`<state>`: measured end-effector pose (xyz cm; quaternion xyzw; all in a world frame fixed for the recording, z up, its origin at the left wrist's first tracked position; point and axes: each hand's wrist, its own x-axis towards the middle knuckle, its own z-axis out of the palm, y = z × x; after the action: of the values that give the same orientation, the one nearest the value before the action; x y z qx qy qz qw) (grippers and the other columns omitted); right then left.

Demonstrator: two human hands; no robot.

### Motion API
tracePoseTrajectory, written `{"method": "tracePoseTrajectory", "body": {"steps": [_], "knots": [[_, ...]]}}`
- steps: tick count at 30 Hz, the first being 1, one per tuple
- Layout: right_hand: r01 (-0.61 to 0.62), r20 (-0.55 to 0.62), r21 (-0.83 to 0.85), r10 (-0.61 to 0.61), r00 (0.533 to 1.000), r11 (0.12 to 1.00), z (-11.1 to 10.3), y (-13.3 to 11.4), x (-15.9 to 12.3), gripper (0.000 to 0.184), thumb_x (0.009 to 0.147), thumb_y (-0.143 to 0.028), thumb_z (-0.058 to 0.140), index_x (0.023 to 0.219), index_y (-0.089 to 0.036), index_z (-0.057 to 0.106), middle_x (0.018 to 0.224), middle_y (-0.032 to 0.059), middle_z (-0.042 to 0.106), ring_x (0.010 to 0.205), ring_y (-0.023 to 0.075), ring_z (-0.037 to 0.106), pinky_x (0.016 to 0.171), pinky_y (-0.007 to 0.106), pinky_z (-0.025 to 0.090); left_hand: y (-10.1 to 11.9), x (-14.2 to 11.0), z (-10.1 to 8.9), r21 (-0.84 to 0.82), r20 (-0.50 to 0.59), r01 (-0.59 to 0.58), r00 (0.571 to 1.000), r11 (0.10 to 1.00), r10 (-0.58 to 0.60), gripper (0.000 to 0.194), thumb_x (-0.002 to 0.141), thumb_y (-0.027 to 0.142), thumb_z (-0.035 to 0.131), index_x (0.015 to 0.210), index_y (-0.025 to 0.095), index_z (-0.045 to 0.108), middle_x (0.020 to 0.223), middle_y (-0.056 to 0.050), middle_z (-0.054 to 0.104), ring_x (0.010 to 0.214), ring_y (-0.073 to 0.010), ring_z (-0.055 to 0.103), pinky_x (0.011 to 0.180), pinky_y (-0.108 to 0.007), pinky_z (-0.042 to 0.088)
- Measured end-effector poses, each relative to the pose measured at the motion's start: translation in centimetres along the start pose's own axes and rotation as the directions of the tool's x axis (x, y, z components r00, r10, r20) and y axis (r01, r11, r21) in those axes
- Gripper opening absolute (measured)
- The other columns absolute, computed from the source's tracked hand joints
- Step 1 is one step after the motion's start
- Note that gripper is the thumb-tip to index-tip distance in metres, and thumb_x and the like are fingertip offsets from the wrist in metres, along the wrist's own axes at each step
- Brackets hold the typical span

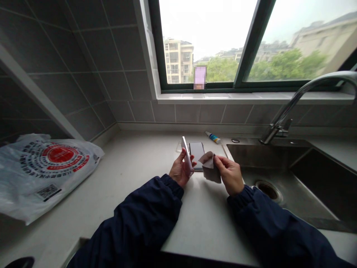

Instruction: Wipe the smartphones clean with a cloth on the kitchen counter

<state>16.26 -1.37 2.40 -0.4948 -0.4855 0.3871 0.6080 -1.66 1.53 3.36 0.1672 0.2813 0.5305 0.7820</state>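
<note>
My left hand (180, 170) is closed round a slim white phone (186, 153), held on edge above the pale countertop (134, 175). My right hand (229, 173) pinches a small grey-brown cloth (209, 166) beside it; the cloth hangs down between the two hands. A second phone with a dark screen (196, 153) lies flat on the counter just behind the hands. Both arms wear dark blue sleeves.
A small white tube with a blue end (213, 137) lies near the back wall. A steel sink (281, 175) with a curved tap (301, 97) fills the right. A white plastic bag with red print (44, 171) lies at the left. The window sill (251, 97) runs behind.
</note>
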Motion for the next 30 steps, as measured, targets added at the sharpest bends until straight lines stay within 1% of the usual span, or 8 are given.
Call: {"method": "tracePoseTrajectory", "body": {"steps": [3,7,11,14,19,24,27,30], "knots": [[-0.107,0.016,0.109,0.106,0.994,0.988,0.1,0.4,0.2,0.046,0.076,-0.058,0.079,0.094,-0.016,0.080,0.082,0.0054,0.079,0.067,0.0181,0.070,0.061,0.028,0.055,-0.3,-0.1,0.3,0.042,0.044,-0.098,0.994,0.994,0.096,0.033,0.086,0.024,0.070,0.116,0.016,0.059,0.099,-0.008,0.072,0.080,-0.0189,0.073,0.062,-0.025,0.058],[-0.252,0.018,0.290,0.258,0.966,0.923,0.1,0.9,0.7,0.044,0.068,-0.054,0.085,0.090,-0.016,0.079,0.080,0.0053,0.079,0.063,0.0167,0.069,0.054,0.024,0.054,-0.6,-0.5,0.4,0.072,0.147,-0.115,0.984,0.991,0.103,0.054,0.082,0.015,0.064,0.135,0.014,0.054,0.109,-0.013,0.074,0.083,-0.0223,0.073,0.068,-0.031,0.058],[-0.357,0.035,0.353,0.369,0.929,0.865,0.0,0.9,0.9,0.031,0.069,-0.040,0.086,0.089,-0.018,0.077,0.075,0.0021,0.077,0.054,0.0133,0.067,0.044,0.020,0.050,-0.5,-0.6,0.2,0.041,0.141,-0.035,0.990,0.999,0.029,0.062,0.086,0.019,0.056,0.146,0.014,0.045,0.115,-0.015,0.073,0.075,-0.0204,0.073,0.063,-0.028,0.055],[-0.376,0.050,0.362,0.385,0.922,0.853,0.0,0.8,1.0,0.023,0.072,-0.031,0.084,0.089,-0.019,0.076,0.077,0.0018,0.077,0.056,0.0136,0.069,0.047,0.020,0.054,-0.4,-0.5,0.2,-0.025,0.161,0.001,0.987,1.000,0.003,0.060,0.091,0.028,0.051,0.149,0.011,0.043,0.118,-0.018,0.072,0.081,-0.0221,0.073,0.066,-0.029,0.055],[-0.401,0.121,0.400,0.386,0.914,0.824,0.3,0.3,0.8,0.023,0.075,-0.023,0.080,0.097,-0.017,0.074,0.087,0.0066,0.079,0.066,0.0176,0.074,0.055,0.026,0.061,-0.4,-0.6,0.4,-0.077,0.230,0.043,0.973,0.996,-0.024,0.068,0.099,0.056,0.034,0.151,0.013,0.042,0.123,-0.022,0.068,0.103,-0.0333,0.070,0.086,-0.048,0.055],[-0.362,0.057,0.430,0.375,0.925,0.827,0.1,0.1,1.0,0.020,0.075,-0.017,0.078,0.095,-0.016,0.075,0.081,0.0051,0.079,0.059,0.0137,0.071,0.049,0.020,0.058,-0.8,-0.7,0.3,-0.004,0.269,0.081,0.960,0.997,-0.077,0.068,0.099,0.063,0.030,0.144,0.016,0.051,0.117,-0.020,0.068,0.095,-0.0320,0.071,0.081,-0.050,0.057],[-0.273,-0.039,0.414,0.317,0.948,0.868,-0.3,0.5,1.4,0.027,0.077,-0.021,0.077,0.103,-0.016,0.075,0.086,0.0052,0.080,0.067,0.0153,0.074,0.059,0.023,0.062,-1.2,-0.6,0.1,0.071,0.305,0.090,0.946,0.993,-0.107,0.067,0.098,0.064,0.031,0.140,0.016,0.054,0.117,-0.020,0.068,0.089,-0.0305,0.072,0.074,-0.047,0.059],[-0.096,-0.138,0.283,0.139,0.981,0.954,-0.6,0.7,1.4,0.039,0.083,-0.031,0.073,0.119,-0.016,0.072,0.106,0.0084,0.079,0.086,0.0196,0.076,0.076,0.031,0.064,-1.6,-0.7,0.0,0.137,0.327,0.126,0.931,0.982,-0.165,0.067,0.098,0.065,0.033,0.143,0.020,0.051,0.116,-0.020,0.068,0.087,-0.0303,0.072,0.070,-0.046,0.059]]}}
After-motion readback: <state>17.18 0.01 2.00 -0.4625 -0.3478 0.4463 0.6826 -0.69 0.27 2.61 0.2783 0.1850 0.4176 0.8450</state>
